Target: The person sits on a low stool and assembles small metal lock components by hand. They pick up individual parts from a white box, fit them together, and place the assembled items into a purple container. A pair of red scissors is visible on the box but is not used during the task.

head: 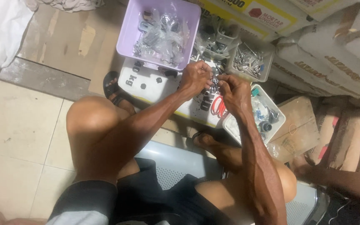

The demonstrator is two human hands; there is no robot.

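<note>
Nearest the camera, at six o'clock, the person's thighs in black shorts rest on a pale grey perforated seat (169, 160), with both forearms reaching up toward twelve o'clock. The left knee sits at about nine o'clock of the hands, the right knee at five o'clock.

Farther out, the two hands meet near the middle of the view. The left hand (195, 77) has its fingers curled in and its fingertips pinched on a small metal part (214, 80). The right hand (235, 92), just at three o'clock of the left, curls likewise, its fingertips closed on the same small part from the other side. The part is too small and blurred to tell its kind.

Beneath the hands lies a white printed sack (155, 85) flat on the floor, with a sandalled foot (114, 89) at its nine o'clock edge. At four o'clock of the hands a white tray (278, 121) holds small oddments and something red.

Farther still, at eleven o'clock, a lilac plastic bin (128, 31) holds clear bags of metal hardware. At one o'clock a clear tub (266, 62) holds shiny metal pieces. Beyond, at two o'clock, stacked sacks (334, 58) lean.
</note>
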